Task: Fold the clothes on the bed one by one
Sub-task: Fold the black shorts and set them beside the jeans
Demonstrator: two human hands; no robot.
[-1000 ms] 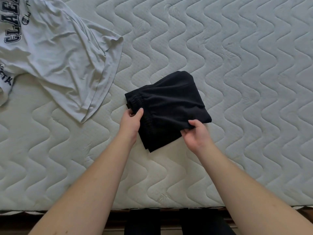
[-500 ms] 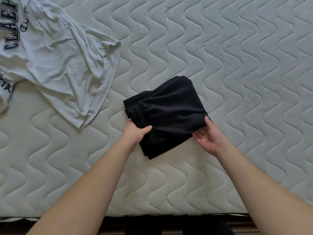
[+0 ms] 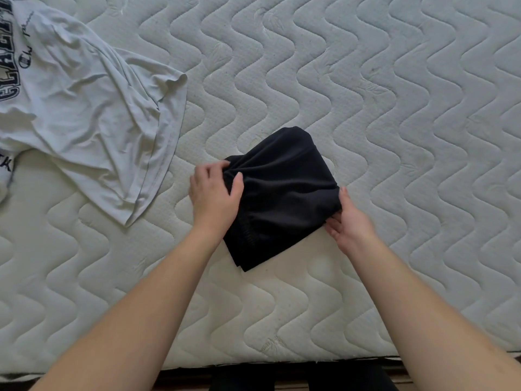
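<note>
At the far left corner of the bed [image 3: 394, 136] lies a white T-shirt [image 3: 90, 114] with dark letters, spread loosely and wrinkled, one part hanging out of view. In my judgement it waits there as the next piece, well apart from the work so that it does not disturb it.

The left hand [image 3: 215, 193] comes next. Its forearm reaches in from the near edge, the palm faces down, and the thumb and fingers are curled around the left side of the black folded garment [image 3: 282, 198], pinching the gathered cloth. This grip probably keeps the layers together.

The garment sits near the middle of the bed, closer to the near edge, as a small tilted packet. It looks almost finished.

The right hand [image 3: 349, 221] is at its right edge, thumb up along the cloth, fingers slipped under the edge, seemingly to lift or straighten it.
</note>
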